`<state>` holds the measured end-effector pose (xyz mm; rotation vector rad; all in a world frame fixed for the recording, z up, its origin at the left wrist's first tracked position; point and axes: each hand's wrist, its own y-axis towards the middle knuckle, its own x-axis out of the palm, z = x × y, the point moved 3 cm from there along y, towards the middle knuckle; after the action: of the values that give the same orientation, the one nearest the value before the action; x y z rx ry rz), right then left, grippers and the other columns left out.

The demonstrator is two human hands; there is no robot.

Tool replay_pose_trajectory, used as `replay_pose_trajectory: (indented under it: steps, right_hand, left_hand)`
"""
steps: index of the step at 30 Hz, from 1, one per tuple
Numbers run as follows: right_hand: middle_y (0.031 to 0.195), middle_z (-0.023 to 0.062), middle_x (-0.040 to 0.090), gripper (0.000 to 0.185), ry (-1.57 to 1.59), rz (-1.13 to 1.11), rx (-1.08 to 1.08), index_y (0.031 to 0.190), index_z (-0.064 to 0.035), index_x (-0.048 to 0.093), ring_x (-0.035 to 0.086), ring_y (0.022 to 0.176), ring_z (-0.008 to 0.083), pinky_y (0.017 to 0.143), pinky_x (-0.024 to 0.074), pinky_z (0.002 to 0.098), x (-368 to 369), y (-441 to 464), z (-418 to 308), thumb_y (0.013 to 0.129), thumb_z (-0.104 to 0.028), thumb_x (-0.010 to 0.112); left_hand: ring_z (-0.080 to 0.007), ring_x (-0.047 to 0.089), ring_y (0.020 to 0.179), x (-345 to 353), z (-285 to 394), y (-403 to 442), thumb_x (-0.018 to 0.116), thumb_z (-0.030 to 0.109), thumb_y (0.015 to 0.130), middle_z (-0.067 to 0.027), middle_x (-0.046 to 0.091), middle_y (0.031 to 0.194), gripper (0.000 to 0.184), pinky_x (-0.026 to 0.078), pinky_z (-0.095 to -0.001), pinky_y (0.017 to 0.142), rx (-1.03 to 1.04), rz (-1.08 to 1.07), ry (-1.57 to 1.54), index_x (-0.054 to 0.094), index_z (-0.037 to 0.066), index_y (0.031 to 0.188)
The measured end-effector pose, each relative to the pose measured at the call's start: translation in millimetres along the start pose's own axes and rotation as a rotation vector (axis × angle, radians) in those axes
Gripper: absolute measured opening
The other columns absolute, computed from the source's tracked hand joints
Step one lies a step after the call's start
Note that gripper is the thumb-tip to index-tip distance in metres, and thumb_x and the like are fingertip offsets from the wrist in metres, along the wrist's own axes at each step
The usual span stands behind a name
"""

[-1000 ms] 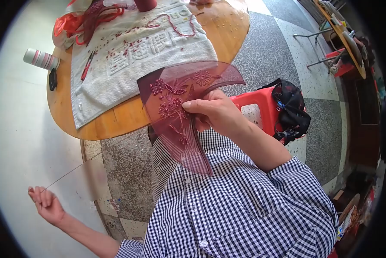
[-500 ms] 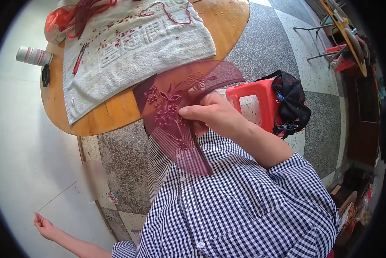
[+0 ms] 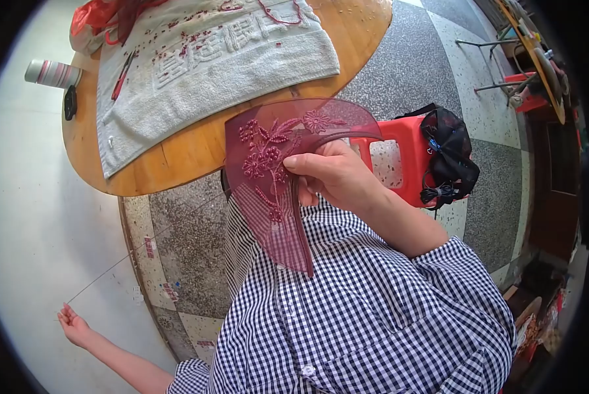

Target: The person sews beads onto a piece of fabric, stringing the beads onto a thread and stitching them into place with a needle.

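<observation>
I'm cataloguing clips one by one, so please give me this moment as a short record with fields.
right hand: grips sheer maroon fabric, thumb in front
left hand: out to the side, thin thread running from its fingertips toward the fabric
decoration: beaded flowers
table: wooden, partly covered by white towel
on towel: scattered beads, red-and-black tool
table's left edge: striped bottle
right side: red stool, black bag

One left hand [image 3: 76,328] and one right hand [image 3: 343,172], making two; one cloth [image 3: 265,151]; one thread [image 3: 101,277]; one towel [image 3: 202,92]; one flask [image 3: 53,73]; one black bag [image 3: 446,144]; close by, one red stool [image 3: 414,161] and one wooden table [image 3: 166,165]; beads [image 3: 184,51] too small and many to count.
</observation>
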<state>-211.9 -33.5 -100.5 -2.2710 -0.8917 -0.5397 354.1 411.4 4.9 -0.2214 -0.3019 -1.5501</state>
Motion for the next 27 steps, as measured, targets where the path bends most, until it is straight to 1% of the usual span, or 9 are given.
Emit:
replay_pose_trajectory:
  steps: [10, 15, 18, 21, 24, 26, 27]
  right_hand:
    - [0.052, 0.0096, 0.058, 0.023, 0.002, -0.019, -0.004, 0.074, 0.0031, 0.063, 0.050, 0.042, 0.0115, 0.042, 0.0396, 0.0183, 0, -6, 4, 0.087, -0.013, 0.053]
    - [0.054, 0.0094, 0.059, 0.019, 0.011, -0.012, -0.005, 0.081, 0.0041, 0.062, 0.050, 0.042, 0.0113, 0.042, 0.0403, 0.0187, 2, -8, 2, 0.087, -0.012, 0.055]
    - [0.057, 0.0096, 0.060, 0.015, 0.111, -0.001, 0.006, 0.085, 0.0039, 0.062, 0.050, 0.042, 0.0110, 0.041, 0.0407, 0.0190, 9, -7, -3, 0.086, -0.010, 0.056]
    - [0.059, 0.0094, 0.061, 0.013, 0.147, 0.000, 0.026, 0.086, 0.0036, 0.061, 0.050, 0.043, 0.0108, 0.041, 0.0409, 0.0191, 14, -6, -2, 0.086, -0.009, 0.057]
    - [0.062, 0.0086, 0.061, 0.010, 0.184, -0.003, 0.042, 0.087, 0.0029, 0.061, 0.050, 0.043, 0.0106, 0.041, 0.0411, 0.0189, 19, -2, -1, 0.085, -0.007, 0.058]
    - [0.061, 0.0085, 0.060, 0.010, 0.197, -0.015, 0.058, 0.086, 0.0031, 0.061, 0.051, 0.043, 0.0114, 0.041, 0.0414, 0.0187, 22, -2, 0, 0.085, -0.006, 0.058]
    - [0.059, 0.0085, 0.059, 0.009, 0.215, -0.023, 0.064, 0.084, 0.0033, 0.061, 0.052, 0.043, 0.0122, 0.040, 0.0417, 0.0186, 24, -2, 0, 0.085, -0.005, 0.058]
  left_hand:
    - [-0.0099, 0.045, 0.054, -10, -9, -13, 0.053, 0.010, 0.091, -0.0054, 0.053, 0.077, 0.011, 0.041, -0.0191, 0.052, 0.004, 0.072, 0.077, 0.053, 0.001, 0.096]
    - [-0.0100, 0.046, 0.055, 5, -31, -32, 0.053, 0.011, 0.090, -0.0057, 0.055, 0.078, 0.011, 0.041, -0.0190, 0.053, -0.015, 0.059, 0.145, 0.054, 0.001, 0.095]
    - [-0.0101, 0.046, 0.055, 22, -49, -54, 0.054, 0.011, 0.090, -0.0058, 0.055, 0.079, 0.010, 0.042, -0.0190, 0.053, -0.037, 0.025, 0.211, 0.054, 0.002, 0.094]
    - [-0.0102, 0.047, 0.055, 52, -73, -86, 0.054, 0.011, 0.090, -0.0059, 0.056, 0.079, 0.010, 0.043, -0.0190, 0.054, -0.058, -0.060, 0.331, 0.055, 0.002, 0.094]
    - [-0.0103, 0.047, 0.055, 93, -100, -124, 0.055, 0.012, 0.089, -0.0061, 0.057, 0.080, 0.010, 0.043, -0.0189, 0.054, -0.079, -0.235, 0.479, 0.055, 0.002, 0.093]
    - [-0.0061, 0.043, 0.051, 126, -123, -151, 0.052, 0.016, 0.092, -0.0058, 0.060, 0.088, 0.012, 0.036, -0.0171, 0.048, -0.120, -0.402, 0.593, 0.055, 0.006, 0.097]
    - [-0.0042, 0.043, 0.052, 149, -132, -176, 0.052, 0.015, 0.092, -0.0084, 0.062, 0.098, 0.011, 0.036, -0.0169, 0.045, -0.163, -0.543, 0.534, 0.056, 0.006, 0.098]
